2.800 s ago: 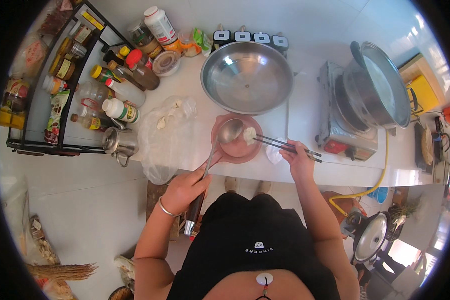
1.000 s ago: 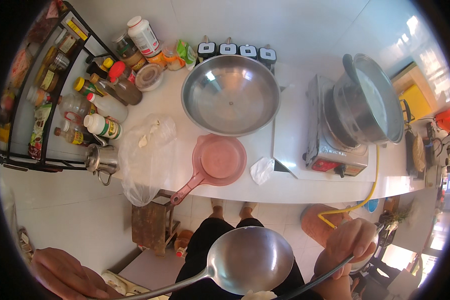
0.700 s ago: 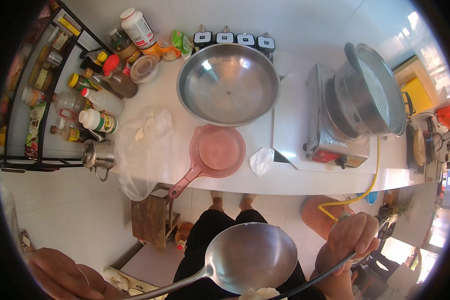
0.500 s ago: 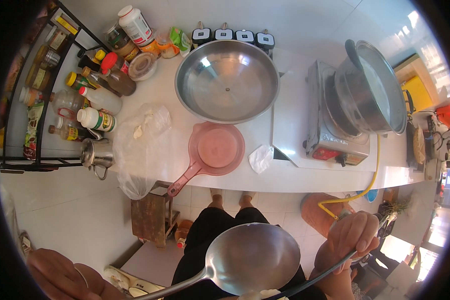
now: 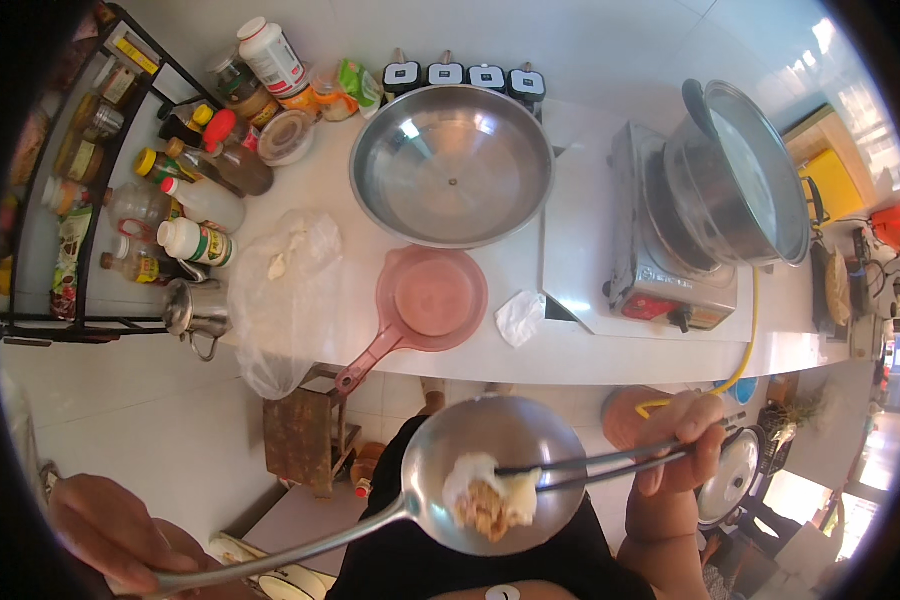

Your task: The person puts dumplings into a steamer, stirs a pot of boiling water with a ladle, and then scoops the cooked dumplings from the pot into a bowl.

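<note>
My left hand (image 5: 110, 525) is closed round the long handle of a metal ladle (image 5: 535, 428), which I hold over my lap. In its bowl lies a piece of food that looks like a dumpling (image 5: 490, 505), broken open, with a white wrapper and brownish filling showing. My right hand (image 5: 685, 440) grips a pair of dark chopsticks (image 5: 590, 461). Their tips reach into the ladle and touch the white wrapper; whether they pinch it I cannot tell.
The white counter ahead holds a steel basin (image 5: 450, 190), a pink dipper (image 5: 435, 290), a plastic bag (image 5: 280, 330) and crumpled tissue (image 5: 520, 318). At right, a steel pot (image 5: 705, 190) sits on a gas stove (image 5: 635, 270). Bottles and a black rack (image 5: 90, 235) crowd the left.
The food has gone from the lower edge, between the chopsticks, into the bowl of the ladle. The ladle has risen slightly, and my right hand has moved up and left.
</note>
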Demonstrator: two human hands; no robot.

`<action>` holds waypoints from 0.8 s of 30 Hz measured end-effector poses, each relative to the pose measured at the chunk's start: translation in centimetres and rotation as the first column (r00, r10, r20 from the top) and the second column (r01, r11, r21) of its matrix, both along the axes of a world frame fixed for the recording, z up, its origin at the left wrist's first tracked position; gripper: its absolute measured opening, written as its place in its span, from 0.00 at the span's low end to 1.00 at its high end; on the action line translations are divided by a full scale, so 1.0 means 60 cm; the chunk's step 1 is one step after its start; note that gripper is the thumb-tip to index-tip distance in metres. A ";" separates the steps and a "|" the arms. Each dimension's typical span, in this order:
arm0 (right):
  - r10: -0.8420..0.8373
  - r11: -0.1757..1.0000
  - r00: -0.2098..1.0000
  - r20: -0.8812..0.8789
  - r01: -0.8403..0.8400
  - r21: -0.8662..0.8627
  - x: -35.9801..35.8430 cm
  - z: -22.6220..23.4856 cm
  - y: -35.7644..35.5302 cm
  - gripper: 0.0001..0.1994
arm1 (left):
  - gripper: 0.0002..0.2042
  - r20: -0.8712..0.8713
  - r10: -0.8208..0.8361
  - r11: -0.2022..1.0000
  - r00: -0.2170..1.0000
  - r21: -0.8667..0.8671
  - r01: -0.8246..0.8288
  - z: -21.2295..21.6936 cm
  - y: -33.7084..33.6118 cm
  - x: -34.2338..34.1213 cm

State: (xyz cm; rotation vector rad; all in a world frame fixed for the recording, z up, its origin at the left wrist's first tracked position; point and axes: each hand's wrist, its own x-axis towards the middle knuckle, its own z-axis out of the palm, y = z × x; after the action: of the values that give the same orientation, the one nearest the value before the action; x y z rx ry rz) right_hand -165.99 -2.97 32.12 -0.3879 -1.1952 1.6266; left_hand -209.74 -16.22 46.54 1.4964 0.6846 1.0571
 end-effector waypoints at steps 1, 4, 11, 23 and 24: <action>0.009 0.999 0.999 -0.041 -0.010 -0.040 -0.005 -0.008 0.000 0.14 | 0.10 -0.008 0.060 0.998 0.998 0.024 -0.060 -0.004 -0.002 0.008; -0.038 0.980 0.986 -0.161 0.006 -0.199 -0.012 -0.030 -0.001 0.16 | 0.10 -0.051 0.258 0.965 0.965 0.056 -0.255 -0.003 -0.004 0.052; -0.160 0.909 0.969 -0.187 0.070 -0.412 -0.008 -0.049 -0.009 0.17 | 0.12 -0.245 0.484 0.850 0.840 -0.096 -0.518 0.019 0.026 0.105; -0.199 0.852 0.968 -0.151 0.095 -0.516 -0.002 -0.052 -0.008 0.16 | 0.17 -0.063 0.611 0.790 0.789 0.119 -0.602 -0.040 0.027 0.115; -0.197 0.858 0.970 -0.145 0.099 -0.503 0.002 -0.051 -0.009 0.16 | 0.17 -0.059 0.603 0.795 0.796 0.131 -0.592 -0.042 0.027 0.114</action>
State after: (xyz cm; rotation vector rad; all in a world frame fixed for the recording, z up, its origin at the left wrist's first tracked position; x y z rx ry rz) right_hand -165.87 -3.51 29.09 -0.6140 -0.5736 1.7768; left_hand -202.93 -14.58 44.04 1.4587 1.2458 1.5235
